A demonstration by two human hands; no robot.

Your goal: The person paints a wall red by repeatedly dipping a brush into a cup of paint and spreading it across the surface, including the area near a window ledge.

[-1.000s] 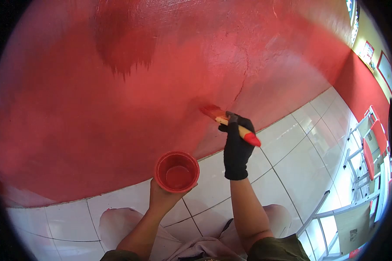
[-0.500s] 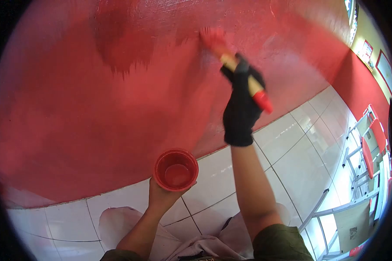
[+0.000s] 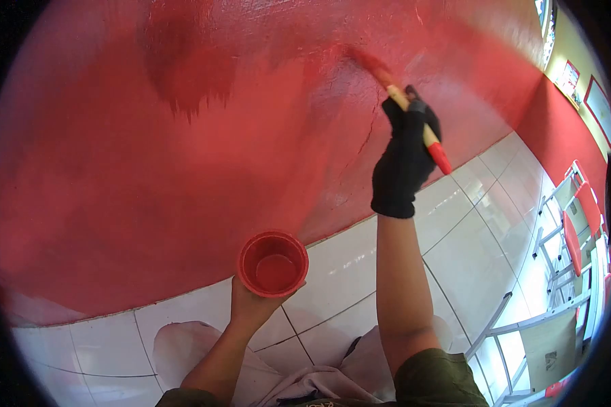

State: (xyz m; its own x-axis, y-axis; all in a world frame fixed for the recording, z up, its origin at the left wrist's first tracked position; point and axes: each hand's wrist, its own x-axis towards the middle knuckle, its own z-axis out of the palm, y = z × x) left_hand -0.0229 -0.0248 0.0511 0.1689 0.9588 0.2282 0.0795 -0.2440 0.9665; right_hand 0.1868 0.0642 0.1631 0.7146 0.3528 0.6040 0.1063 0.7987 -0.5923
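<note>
1. Right hand (image 3: 404, 163), in a black glove, is clenched around the paintbrush (image 3: 407, 108) handle; arm is raised.
2. Brush bristles are pressed against the red wall (image 3: 115, 169), just beside a crack (image 3: 372, 132) in the surface.
3. Left hand (image 3: 254, 305) is wrapped around the red paint cup (image 3: 273, 264) from below; cup is held upright, low, near the wall's base.
4. White tiled floor (image 3: 455, 244) is seen below; chairs (image 3: 577, 230) stand at the right.
</note>
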